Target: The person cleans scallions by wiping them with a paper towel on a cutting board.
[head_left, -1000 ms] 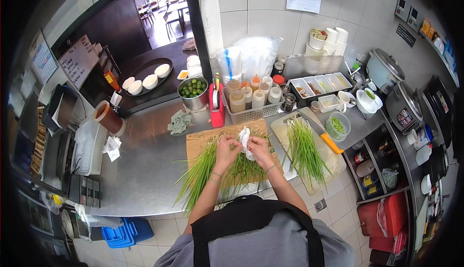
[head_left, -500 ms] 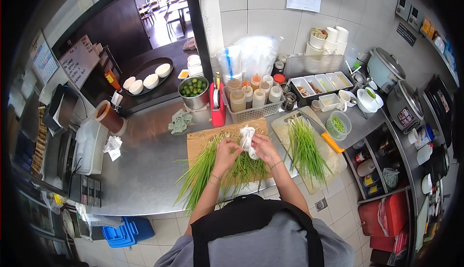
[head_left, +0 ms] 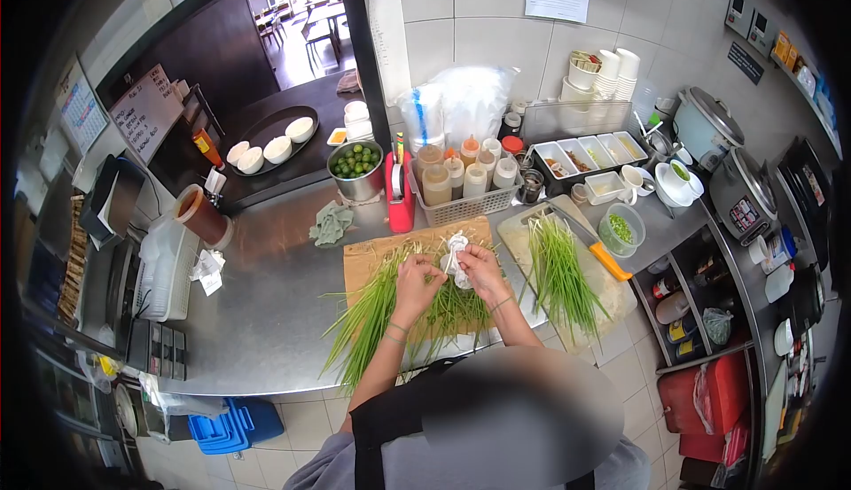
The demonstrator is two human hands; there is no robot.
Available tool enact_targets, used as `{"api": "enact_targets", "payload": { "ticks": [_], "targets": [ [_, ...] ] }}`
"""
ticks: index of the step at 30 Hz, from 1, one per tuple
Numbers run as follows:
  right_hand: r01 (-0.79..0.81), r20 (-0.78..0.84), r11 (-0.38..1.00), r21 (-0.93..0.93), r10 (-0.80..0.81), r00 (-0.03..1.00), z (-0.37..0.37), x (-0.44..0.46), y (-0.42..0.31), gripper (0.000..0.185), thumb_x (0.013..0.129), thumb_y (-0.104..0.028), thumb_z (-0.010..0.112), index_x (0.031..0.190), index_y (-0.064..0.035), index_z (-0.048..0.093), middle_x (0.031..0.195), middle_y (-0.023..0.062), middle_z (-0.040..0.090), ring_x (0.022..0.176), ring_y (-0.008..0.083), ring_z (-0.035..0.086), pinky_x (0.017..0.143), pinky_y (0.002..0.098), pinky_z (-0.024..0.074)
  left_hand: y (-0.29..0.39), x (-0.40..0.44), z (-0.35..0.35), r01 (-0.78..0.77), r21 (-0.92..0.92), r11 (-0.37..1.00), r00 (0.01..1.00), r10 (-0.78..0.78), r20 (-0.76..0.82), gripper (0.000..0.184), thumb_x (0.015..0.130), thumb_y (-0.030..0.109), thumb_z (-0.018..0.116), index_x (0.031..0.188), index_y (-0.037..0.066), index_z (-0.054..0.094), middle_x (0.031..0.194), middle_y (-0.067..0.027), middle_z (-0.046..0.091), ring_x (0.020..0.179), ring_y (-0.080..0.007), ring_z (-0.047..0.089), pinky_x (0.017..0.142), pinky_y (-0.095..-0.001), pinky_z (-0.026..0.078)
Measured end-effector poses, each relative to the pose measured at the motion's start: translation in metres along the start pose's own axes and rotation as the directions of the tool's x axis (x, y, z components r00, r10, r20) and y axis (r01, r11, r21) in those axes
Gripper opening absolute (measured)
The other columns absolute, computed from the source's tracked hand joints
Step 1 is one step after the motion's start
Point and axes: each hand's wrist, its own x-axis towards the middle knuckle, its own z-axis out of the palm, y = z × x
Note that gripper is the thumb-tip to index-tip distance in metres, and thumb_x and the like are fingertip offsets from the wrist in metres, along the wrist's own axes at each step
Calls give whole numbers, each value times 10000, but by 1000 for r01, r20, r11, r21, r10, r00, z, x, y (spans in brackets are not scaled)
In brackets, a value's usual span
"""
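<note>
A crumpled white paper towel or cloth [head_left: 457, 244] is gripped by my right hand [head_left: 483, 273], over the brown paper sheet [head_left: 359, 291]. Close beside it on the left, my left hand [head_left: 419, 286] has its fingertips pinched together. Whatever sits in that pinch is too small to make out. Thin green onions [head_left: 368, 313] lie under and around both hands, their long leaves hanging past the counter's front edge. A second bunch of green onions [head_left: 563, 273] lies on the cutting board [head_left: 612, 308] to the right.
An orange-handled knife [head_left: 612, 261] rests on the board near a tub of chopped greens [head_left: 620, 229]. Behind stand a basket of squeeze bottles [head_left: 461, 206], a red tape dispenser [head_left: 399, 198] and a pot of green limes [head_left: 356, 180]. A green cloth [head_left: 331, 222] lies left.
The white towel has shifted slightly and bunched closer to my right fingers. Both hands stay nearly in place. My head has leaned forward into the lower part of the view.
</note>
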Motion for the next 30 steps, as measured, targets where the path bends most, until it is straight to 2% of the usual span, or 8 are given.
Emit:
{"api": "enact_targets", "payload": {
  "ticks": [4,10,13,16,22,25,28,30],
  "targets": [
    [73,-15,993,-97,-75,997,1,2,5,110,816,-90,565,711,-64,544,623,-33,491,541,34,406,486,191,302,2,-1,2,-16,39,999,1000,17,-22,128,664,175,704,727,75,657,987,-106,528,960,-276,462,842,-369,361],
    [57,-60,998,24,-56,997,-7,10,0,60,830,-75,538,780,-61,568,677,-32,521,577,47,428,531,180,342,0,-2,3,-19,31,999,1000,19,-14,117,663,174,706,718,82,656,982,-101,530,967,-275,457,841,-365,359],
    [86,-97,994,61,-80,992,-9,12,-2,95,828,-84,549,736,-61,542,633,-28,502,557,57,436,512,192,336,1,-1,2,-18,6,1000,999,18,-30,118,656,173,709,709,83,655,973,-97,530,954,-273,459,832,-363,361],
    [-28,-78,993,118,37,996,-5,1,-3,87,825,-77,550,739,-64,548,646,-21,520,572,70,464,533,190,366,0,4,2,-30,46,999,998,33,-61,117,648,171,712,701,85,653,964,-93,530,937,-267,462,822,-359,364],
    [-74,-72,963,259,96,993,-13,5,13,65,830,-59,523,772,-58,555,668,-11,545,574,78,488,533,201,389,-2,11,7,-65,52,997,988,72,-140,118,640,154,713,701,73,654,914,-94,538,894,-254,481,793,-344,375],
    [-55,-134,995,88,66,989,-14,6,9,73,828,-48,504,847,-39,574,703,1,572,575,79,503,529,204,398,-15,20,1,-28,-135,990,995,15,-98,125,664,148,710,723,52,658,851,-88,550,848,-221,501,756,-317,386],
    [85,-28,967,-241,-95,995,-8,4,5,123,824,-56,507,906,-23,592,745,13,595,592,73,521,537,197,405,-16,29,-6,98,-395,913,995,-99,19,129,696,136,699,756,28,662,780,-67,569,793,-165,512,720,-285,392],
    [23,16,957,-289,-19,1000,-2,2,-2,137,820,-59,512,912,-11,602,751,13,596,595,63,515,541,188,400,-14,36,-6,127,-469,874,992,-112,61,118,715,120,686,762,14,662,759,-47,582,748,-134,511,695,-258,393]
  ]
}}
